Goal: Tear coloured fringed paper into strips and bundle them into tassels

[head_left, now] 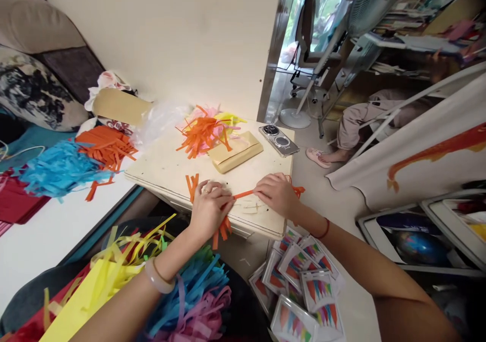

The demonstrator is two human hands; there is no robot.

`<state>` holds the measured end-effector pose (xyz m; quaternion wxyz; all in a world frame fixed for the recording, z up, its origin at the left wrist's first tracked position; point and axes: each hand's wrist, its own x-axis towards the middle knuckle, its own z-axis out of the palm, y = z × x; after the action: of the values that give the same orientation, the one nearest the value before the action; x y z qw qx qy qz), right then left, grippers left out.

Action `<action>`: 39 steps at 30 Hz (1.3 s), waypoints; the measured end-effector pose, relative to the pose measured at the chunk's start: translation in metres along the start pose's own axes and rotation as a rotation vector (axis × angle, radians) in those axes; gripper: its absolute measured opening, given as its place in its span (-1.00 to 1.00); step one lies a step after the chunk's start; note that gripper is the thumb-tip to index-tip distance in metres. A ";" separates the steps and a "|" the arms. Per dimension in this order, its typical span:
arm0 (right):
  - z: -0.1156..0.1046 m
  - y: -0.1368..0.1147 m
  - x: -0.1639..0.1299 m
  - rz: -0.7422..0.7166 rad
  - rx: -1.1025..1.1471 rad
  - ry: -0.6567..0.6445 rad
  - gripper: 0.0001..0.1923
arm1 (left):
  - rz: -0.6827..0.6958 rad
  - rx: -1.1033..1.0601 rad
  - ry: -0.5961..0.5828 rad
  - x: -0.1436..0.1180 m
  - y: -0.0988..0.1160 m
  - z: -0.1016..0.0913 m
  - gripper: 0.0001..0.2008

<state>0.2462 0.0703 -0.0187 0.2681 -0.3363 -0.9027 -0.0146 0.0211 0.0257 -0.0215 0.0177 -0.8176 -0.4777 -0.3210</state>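
My left hand (pixel 210 206) and my right hand (pixel 277 193) rest on a small cream table (pixel 167 167) and pinch the two ends of one orange paper strip (pixel 243 194) stretched between them. More orange strips (pixel 193 184) lie under and beside my left hand, some hanging over the table's front edge (pixel 222 230). A few orange bits stick out to the right of my right hand (pixel 298 190).
A heap of orange, pink and yellow strips (pixel 203 129), a tan packet (pixel 235 152) and a phone (pixel 279 139) lie at the table's back. Blue and orange strips (pixel 61 167) cover the left surface. Mixed strips (pixel 190 291) and packaged cards (pixel 304 286) lie below. A person's foot (pixel 322 157) shows beyond.
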 end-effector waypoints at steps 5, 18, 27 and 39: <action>-0.003 0.004 0.008 0.105 -0.126 -0.192 -0.82 | -0.202 -0.117 -0.028 -0.003 -0.004 -0.004 -0.87; -0.004 0.008 0.017 -0.118 -0.234 -0.248 -0.74 | -0.200 0.075 -0.168 0.011 -0.002 -0.006 -0.87; -0.024 0.025 0.019 -0.286 -0.161 -0.329 -0.76 | 0.180 0.294 -0.207 0.017 0.014 -0.007 -0.84; -0.024 -0.014 0.042 0.216 0.404 -0.507 -0.57 | 0.416 0.307 -0.187 0.032 0.004 -0.014 -0.79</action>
<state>0.2230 0.0799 0.0246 0.0966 -0.3629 -0.8844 0.2769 0.0285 0.0433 0.0078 0.1628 -0.9120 -0.3420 -0.1575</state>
